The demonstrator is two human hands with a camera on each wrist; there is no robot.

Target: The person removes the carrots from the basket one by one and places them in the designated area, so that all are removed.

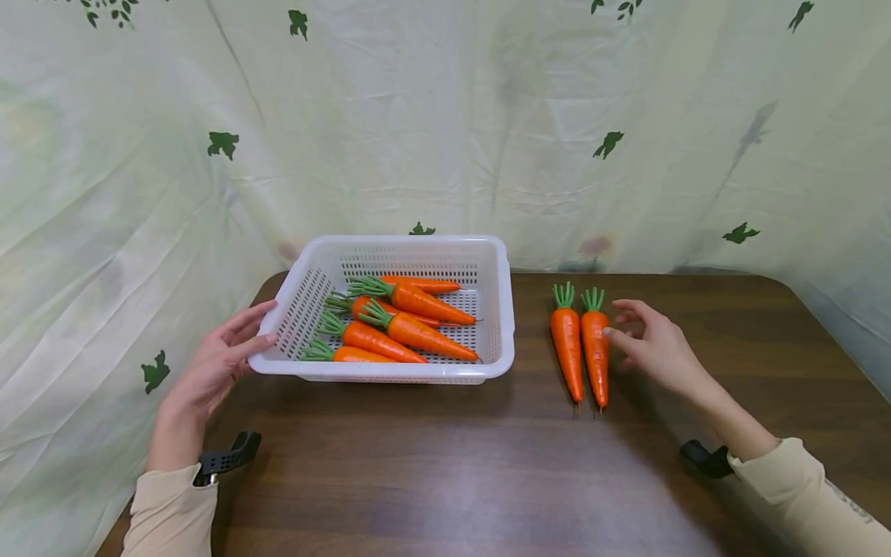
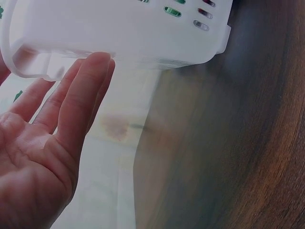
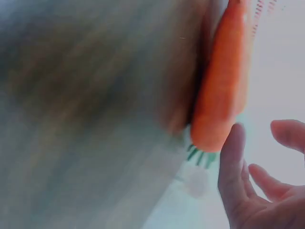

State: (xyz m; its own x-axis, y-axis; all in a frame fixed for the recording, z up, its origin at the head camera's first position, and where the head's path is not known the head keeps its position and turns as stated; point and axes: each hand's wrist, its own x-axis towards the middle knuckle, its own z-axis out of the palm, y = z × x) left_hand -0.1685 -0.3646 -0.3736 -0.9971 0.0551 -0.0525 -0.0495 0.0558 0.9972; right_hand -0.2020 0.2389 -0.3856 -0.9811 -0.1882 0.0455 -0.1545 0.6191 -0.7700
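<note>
A white plastic basket (image 1: 497,309) with slotted walls stands on the table, tilted a little, holding several orange carrots (image 1: 418,334) with green stem tops. At its left end my left hand (image 1: 219,360) grips the rim, thumb above and fingers along the outer wall. In the left wrist view, fingers (image 2: 78,102) lie against the basket wall (image 2: 119,33). To the basket's right, two carrots lie side by side, a left carrot (image 1: 567,352) and a right carrot (image 1: 595,356). My right hand (image 1: 657,344) is beside the right carrot, fingers loosely bent and apart, thumb tip at its edge; contact is unclear.
The brown wooden table (image 1: 431,456) reaches toward me in front of the basket. Behind it hangs a pale curtain (image 1: 445,116) with green leaf prints, close to the table's back edge. A black strap device (image 1: 226,456) is on the left wrist, another (image 1: 706,458) on the right.
</note>
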